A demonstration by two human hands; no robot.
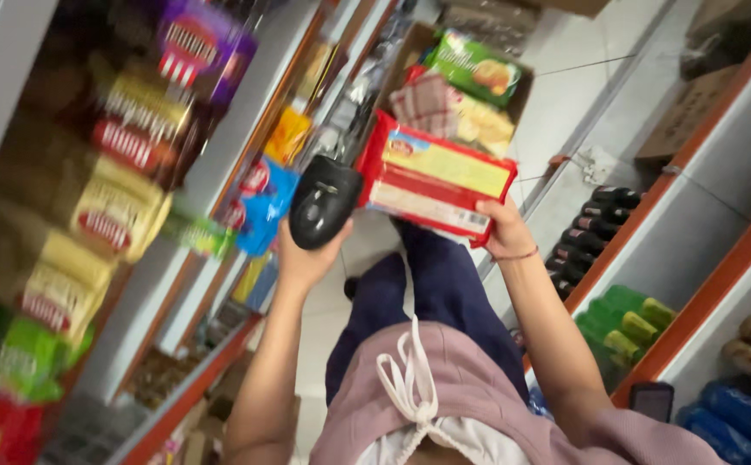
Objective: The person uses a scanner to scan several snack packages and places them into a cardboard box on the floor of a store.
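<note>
Red-and-yellow biscuit packet [434, 182], flat, rectangular | right hand [503, 231] fingers grip its corner | left hand [306, 257] fingers hold black scanner [322, 201]

Both bare arms reach forward, elbows bent. The left hand [306, 254] is raised, its fingers closed in a grip. The right hand [504, 231] is lifted alongside, fingers [489, 207] pinched shut, wrist slightly cocked.
</note>
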